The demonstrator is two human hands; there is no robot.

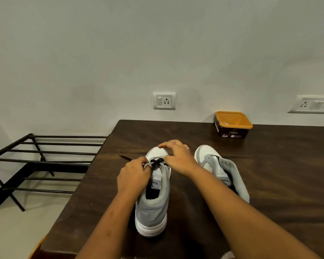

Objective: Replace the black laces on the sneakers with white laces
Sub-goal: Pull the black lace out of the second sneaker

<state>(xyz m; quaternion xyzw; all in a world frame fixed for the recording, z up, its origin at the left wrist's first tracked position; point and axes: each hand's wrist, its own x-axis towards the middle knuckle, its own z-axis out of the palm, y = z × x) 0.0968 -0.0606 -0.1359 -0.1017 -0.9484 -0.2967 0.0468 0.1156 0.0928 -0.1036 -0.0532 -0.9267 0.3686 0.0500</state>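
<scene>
The left hand (134, 174) is closed on the black lace (156, 162), pinching it between thumb and fingertips at the left side of the sneaker (151, 212) right in front of the person. The right hand (178, 157) arches over the front of that same shoe, one fingertip touching the white toe and the thumb down beside the bunched lace; whether it grips the lace or only steadies the shoe cannot be told. Both forearms reach in from the bottom edge, one on each side of the shoe.

The lace is gathered in a small dark tangle across the lowest eyelets, just above the white tongue, and one loose end (123, 157) trails off to the left onto the table (269, 174). The sneaker stands upright with its grey heel toward the person and its toe toward the wall.

The second sneaker (223, 169) stands just to the right, beside the right forearm, angled a little, its grey eyelet flaps spread open.

At the far edge of the dark wooden table, near the wall, sits an orange tub (233, 124) with something pale inside that is too small to make out. On the wall behind are a socket (164, 100) and, further right, a wider socket plate (314, 104). A black metal rack (45, 159) stands on the floor to the left of the table
</scene>
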